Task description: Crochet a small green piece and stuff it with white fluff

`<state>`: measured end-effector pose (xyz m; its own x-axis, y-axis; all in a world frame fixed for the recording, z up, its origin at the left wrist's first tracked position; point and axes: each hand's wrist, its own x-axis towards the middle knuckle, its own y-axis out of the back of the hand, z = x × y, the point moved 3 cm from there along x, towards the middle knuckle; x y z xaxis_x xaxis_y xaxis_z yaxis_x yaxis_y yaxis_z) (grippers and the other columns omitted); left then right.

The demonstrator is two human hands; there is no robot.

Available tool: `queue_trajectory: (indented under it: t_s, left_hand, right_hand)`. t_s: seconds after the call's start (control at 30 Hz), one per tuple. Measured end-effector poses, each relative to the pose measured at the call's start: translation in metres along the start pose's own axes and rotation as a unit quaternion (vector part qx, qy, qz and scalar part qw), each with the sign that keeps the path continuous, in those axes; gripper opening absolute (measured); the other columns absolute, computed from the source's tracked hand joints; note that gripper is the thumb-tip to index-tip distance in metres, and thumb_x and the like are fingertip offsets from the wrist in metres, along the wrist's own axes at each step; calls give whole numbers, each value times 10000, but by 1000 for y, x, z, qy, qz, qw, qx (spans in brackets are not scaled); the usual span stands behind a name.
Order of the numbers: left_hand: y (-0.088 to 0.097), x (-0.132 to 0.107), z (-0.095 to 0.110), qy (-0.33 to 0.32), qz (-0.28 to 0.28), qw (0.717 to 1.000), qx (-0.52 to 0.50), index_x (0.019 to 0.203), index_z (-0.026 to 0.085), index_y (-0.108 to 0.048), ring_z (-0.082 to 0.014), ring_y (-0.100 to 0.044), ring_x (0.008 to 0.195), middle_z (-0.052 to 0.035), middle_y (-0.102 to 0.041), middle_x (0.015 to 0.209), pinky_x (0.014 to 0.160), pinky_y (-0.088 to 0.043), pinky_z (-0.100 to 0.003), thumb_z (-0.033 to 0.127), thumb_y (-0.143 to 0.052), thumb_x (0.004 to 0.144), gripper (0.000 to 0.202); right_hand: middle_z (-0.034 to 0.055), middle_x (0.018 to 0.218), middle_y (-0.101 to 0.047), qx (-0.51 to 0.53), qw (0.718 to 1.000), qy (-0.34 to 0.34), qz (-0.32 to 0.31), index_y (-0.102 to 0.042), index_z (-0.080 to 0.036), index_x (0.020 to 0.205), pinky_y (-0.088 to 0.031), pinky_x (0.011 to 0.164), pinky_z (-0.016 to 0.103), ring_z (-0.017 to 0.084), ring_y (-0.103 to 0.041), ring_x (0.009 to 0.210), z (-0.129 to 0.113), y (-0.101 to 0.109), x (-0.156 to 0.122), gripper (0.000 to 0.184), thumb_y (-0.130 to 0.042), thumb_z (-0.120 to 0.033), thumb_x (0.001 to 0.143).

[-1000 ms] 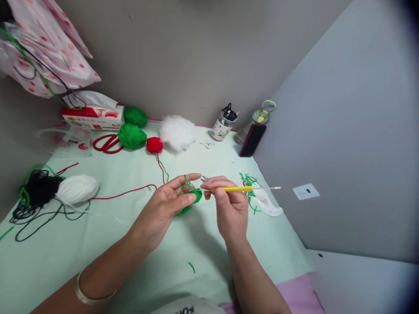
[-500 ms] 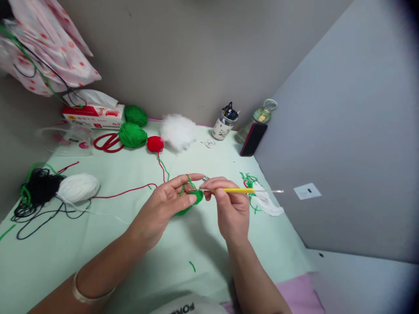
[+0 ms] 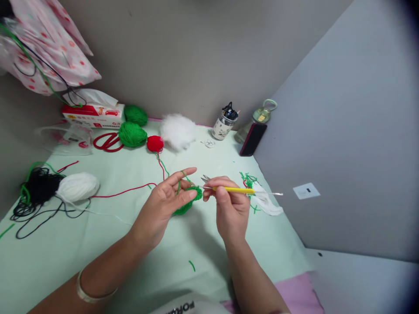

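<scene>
My left hand (image 3: 165,203) pinches a green crochet piece (image 3: 185,207) between thumb and fingers. Its index finger is stretched out with green yarn (image 3: 186,175) looped over it. My right hand (image 3: 231,209) is closed around a crochet hook (image 3: 234,190) with a yellow handle, held level. The hook's left tip meets the edge of the green piece, while its other metal end points right. Small scissor blades (image 3: 205,178) stick out just above the right fingertips; the rest of them is hidden.
Green yarn balls (image 3: 132,134), a red yarn ball (image 3: 155,143) and white stuffing (image 3: 178,131) lie along the back. At left are white yarn (image 3: 78,186) and tangled black yarn (image 3: 41,187). A phone (image 3: 253,139) leans on a bottle (image 3: 244,131); green scraps (image 3: 249,179) lie at right.
My left index finger has lifted and drawn left, away from the right hand. The hook tip has pulled back slightly, and more of the scissor blades now shows.
</scene>
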<state>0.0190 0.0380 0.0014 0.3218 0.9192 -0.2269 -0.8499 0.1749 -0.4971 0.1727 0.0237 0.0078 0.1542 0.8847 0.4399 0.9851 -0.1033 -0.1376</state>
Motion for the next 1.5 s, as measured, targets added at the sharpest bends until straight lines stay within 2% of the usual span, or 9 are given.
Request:
queue_trajectory:
  t_s: [0.13, 0.33, 0.5, 0.63, 0.73, 0.97, 1.27, 1.4, 1.5]
  left_hand:
    - [2, 0, 0, -1, 6, 1000, -4, 1286, 291, -730, -119, -546, 798, 17, -589, 903, 717, -415, -244, 339, -874, 796, 513]
    - [-1, 1, -2, -3, 7, 1000, -16, 1303, 286, -712, -110, -531, 815, 27, -597, 890, 730, -412, -224, 296, -869, 805, 522]
    - [-4, 0, -2, 10, -37, 999, -28, 1505, 302, -536, -135, -581, 848, 25, -667, 875, 827, -436, -269, 264, -847, 835, 740]
    - [-2, -2, 0, 8, -29, 999, -20, 1451, 318, -598, -131, -580, 871, 31, -648, 911, 831, -432, -262, 294, -835, 851, 646]
    - [-1, -2, 1, 0, -18, 1000, -8, 1394, 336, -648, -123, -562, 870, 36, -617, 936, 809, -427, -250, 296, -836, 846, 581]
    - [2, -1, 3, -5, -6, 1000, 8, 1402, 320, -635, -141, -549, 884, 21, -619, 924, 801, -420, -257, 289, -827, 852, 584]
    - [2, -4, 10, -42, 17, 997, 62, 1371, 312, -656, -147, -547, 827, 28, -596, 908, 765, -439, -267, 244, -816, 830, 569]
    - [-4, -8, 15, -89, 76, 982, 148, 1321, 279, -674, -138, -538, 801, 36, -588, 867, 749, -440, -247, 180, -803, 809, 537]
    - [-7, -9, 11, -79, 81, 986, 123, 1336, 271, -659, -131, -546, 795, 40, -603, 849, 737, -444, -233, 181, -827, 786, 583]
  right_hand:
    - [19, 887, -689, 17, 999, 4, 28, -780, -253, 998, -562, 629, 299, 141, -666, 717, -2, 1, -1, 193, -589, -252, 1028]
    - [61, 991, -765, -178, 972, 154, -2, -771, -271, 1109, -562, 771, 383, 209, -704, 929, -13, -6, -11, 242, -585, -152, 1010]
    - [41, 1003, -799, -83, 995, 60, -2, -787, -293, 1049, -560, 760, 352, 195, -710, 915, -5, -4, -6, 191, -610, -230, 1017]
    - [14, 894, -780, 59, 996, -57, 23, -778, -266, 944, -517, 613, 257, 131, -663, 723, 3, -1, 0, 177, -624, -315, 1016]
    - [12, 850, -772, 73, 994, -74, 23, -757, -242, 917, -532, 613, 257, 128, -667, 686, 2, -1, 2, 202, -611, -334, 1022]
    - [44, 958, -803, -110, 988, 109, 9, -764, -260, 1022, -584, 717, 349, 185, -725, 814, -13, -3, -6, 193, -573, -239, 1032]
    - [54, 943, -781, -101, 990, 90, -47, -731, -253, 1034, -595, 678, 345, 198, -728, 853, -18, -1, -1, 220, -520, -191, 1042]
    - [62, 977, -775, -213, 960, 160, -90, -704, -257, 1140, -604, 787, 386, 208, -730, 912, -21, -2, -6, 267, -519, -111, 1015]
    - [79, 1026, -758, -337, 904, 247, -90, -708, -279, 1216, -603, 793, 382, 219, -722, 937, -17, -7, -16, 339, -578, -82, 972]
